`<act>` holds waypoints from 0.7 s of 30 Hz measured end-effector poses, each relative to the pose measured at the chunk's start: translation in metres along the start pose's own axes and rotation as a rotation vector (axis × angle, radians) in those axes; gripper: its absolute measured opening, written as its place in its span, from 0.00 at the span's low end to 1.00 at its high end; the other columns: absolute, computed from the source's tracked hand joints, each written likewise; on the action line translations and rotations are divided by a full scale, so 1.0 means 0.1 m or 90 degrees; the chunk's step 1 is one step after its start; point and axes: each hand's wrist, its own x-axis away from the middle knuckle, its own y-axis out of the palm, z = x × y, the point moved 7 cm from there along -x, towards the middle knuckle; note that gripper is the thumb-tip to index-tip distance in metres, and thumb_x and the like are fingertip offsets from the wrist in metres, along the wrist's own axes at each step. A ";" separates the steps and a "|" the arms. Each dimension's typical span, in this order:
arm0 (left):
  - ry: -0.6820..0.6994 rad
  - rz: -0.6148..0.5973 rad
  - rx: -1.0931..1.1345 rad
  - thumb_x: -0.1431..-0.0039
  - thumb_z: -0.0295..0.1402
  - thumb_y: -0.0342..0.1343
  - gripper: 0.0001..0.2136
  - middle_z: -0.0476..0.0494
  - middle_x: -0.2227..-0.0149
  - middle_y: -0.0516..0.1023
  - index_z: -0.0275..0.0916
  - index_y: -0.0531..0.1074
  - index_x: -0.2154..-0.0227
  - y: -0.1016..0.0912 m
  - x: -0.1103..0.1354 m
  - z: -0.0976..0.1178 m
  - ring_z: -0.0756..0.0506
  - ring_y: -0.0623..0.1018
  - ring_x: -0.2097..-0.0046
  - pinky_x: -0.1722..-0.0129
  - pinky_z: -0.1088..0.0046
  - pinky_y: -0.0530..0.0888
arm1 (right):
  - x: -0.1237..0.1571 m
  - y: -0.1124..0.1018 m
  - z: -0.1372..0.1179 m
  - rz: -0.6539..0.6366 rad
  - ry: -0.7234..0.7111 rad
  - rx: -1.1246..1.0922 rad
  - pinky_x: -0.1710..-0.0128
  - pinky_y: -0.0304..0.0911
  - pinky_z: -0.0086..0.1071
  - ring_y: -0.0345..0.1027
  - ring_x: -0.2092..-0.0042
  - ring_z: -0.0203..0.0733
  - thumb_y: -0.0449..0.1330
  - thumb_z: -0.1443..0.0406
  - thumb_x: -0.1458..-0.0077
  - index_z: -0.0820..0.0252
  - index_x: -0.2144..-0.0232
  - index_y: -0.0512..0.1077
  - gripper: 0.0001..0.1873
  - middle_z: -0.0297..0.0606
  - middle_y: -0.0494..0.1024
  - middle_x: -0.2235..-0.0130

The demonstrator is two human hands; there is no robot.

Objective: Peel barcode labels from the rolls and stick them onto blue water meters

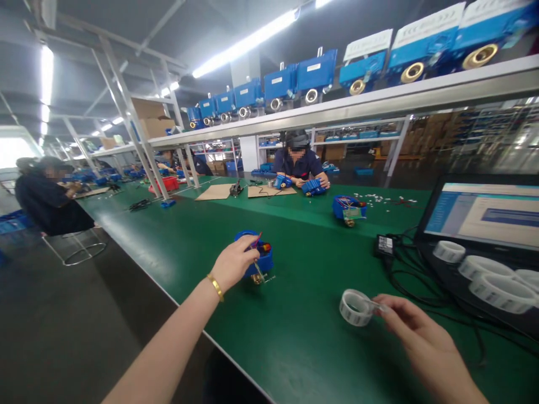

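Observation:
My left hand (232,265), with a gold bracelet at the wrist, is closed round the side of a small blue device (257,258) with red and yellow wires and a brass fitting, standing on the green table (295,336). My right hand (415,331) pinches the loose end of a white label roll (354,306) that rests on the table in front of me.
An open laptop (480,216) stands at the right with several white label rolls (488,275) on it and black cables (404,264) beside. Another blue device (348,209) lies farther back. A person sits across the table; another sits at left. Shelves hold blue units above.

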 end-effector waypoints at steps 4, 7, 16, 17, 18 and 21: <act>-0.072 0.057 0.096 0.42 0.29 0.50 0.06 0.46 0.56 0.75 0.40 0.72 0.70 0.02 -0.13 -0.24 0.47 0.72 0.51 0.48 0.69 0.67 | 0.06 0.43 -0.23 -0.135 -0.071 0.023 0.64 0.67 0.34 0.69 0.59 0.49 0.60 0.48 0.57 0.59 0.78 0.70 0.19 0.45 0.74 0.62; -0.205 0.136 0.154 0.40 0.32 0.45 0.10 0.46 0.68 0.77 0.37 0.71 0.70 0.10 -0.18 -0.55 0.48 0.75 0.65 0.63 0.73 0.71 | 0.05 0.85 -0.42 -0.172 -0.128 0.057 0.61 0.65 0.38 0.68 0.57 0.49 0.56 0.51 0.52 0.58 0.76 0.70 0.17 0.45 0.73 0.59; -0.350 0.234 0.224 0.43 0.38 0.46 0.12 0.49 0.74 0.74 0.38 0.68 0.74 0.23 -0.17 -0.77 0.49 0.72 0.72 0.71 0.75 0.64 | -0.06 2.12 -0.63 -0.214 -0.180 0.021 0.57 0.65 0.40 0.61 0.48 0.47 0.54 0.66 0.51 0.59 0.75 0.70 0.05 0.46 0.66 0.52; -0.351 0.232 0.230 0.43 0.38 0.46 0.12 0.49 0.75 0.74 0.38 0.68 0.74 0.23 -0.17 -0.76 0.49 0.72 0.72 0.71 0.76 0.64 | -0.07 2.18 -0.62 -0.208 -0.178 0.025 0.54 0.64 0.41 0.60 0.47 0.47 0.54 0.68 0.51 0.59 0.75 0.70 0.05 0.46 0.65 0.51; -0.352 0.233 0.234 0.43 0.38 0.46 0.12 0.49 0.75 0.74 0.38 0.68 0.75 0.23 -0.17 -0.75 0.50 0.71 0.73 0.72 0.76 0.63 | -0.07 2.23 -0.61 -0.201 -0.175 0.029 0.52 0.63 0.42 0.60 0.46 0.47 0.55 0.69 0.51 0.60 0.75 0.70 0.04 0.46 0.64 0.50; -0.353 0.240 0.236 0.43 0.37 0.46 0.11 0.50 0.76 0.73 0.38 0.67 0.76 0.22 -0.18 -0.74 0.50 0.70 0.73 0.72 0.76 0.63 | -0.06 2.30 -0.59 -0.175 -0.171 0.039 0.47 0.58 0.44 0.59 0.45 0.48 0.56 0.70 0.51 0.60 0.75 0.70 0.04 0.46 0.61 0.48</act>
